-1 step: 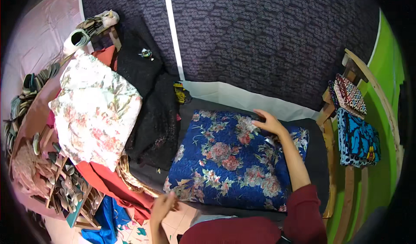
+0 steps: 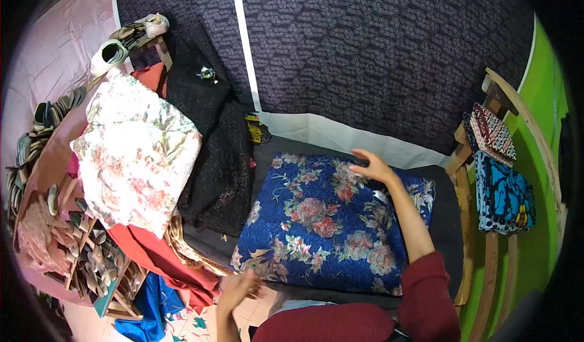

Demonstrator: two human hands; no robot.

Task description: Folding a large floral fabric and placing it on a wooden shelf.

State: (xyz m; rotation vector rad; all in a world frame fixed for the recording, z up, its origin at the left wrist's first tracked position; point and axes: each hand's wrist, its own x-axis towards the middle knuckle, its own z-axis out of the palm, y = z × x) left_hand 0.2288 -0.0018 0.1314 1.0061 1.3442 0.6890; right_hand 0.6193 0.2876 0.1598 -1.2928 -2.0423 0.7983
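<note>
A folded blue fabric with a pink and white flower print (image 2: 328, 226) lies on a dark grey surface (image 2: 447, 220) in front of me. My right hand (image 2: 372, 167) rests flat on its far edge, fingers spread and pointing left, with the dark red sleeve (image 2: 429, 293) behind it. My left hand (image 2: 238, 288) is at the fabric's near left corner. It is blurred, so its grip is unclear.
Left of the blue fabric lie black lace cloth (image 2: 213, 159), a white flowered cloth (image 2: 137, 159), red cloth (image 2: 152, 251) and shiny blue cloth (image 2: 149, 305). A wooden chair (image 2: 465, 220) on the right carries folded print fabrics (image 2: 502, 196). A dark patterned cloth (image 2: 377, 56) covers the back.
</note>
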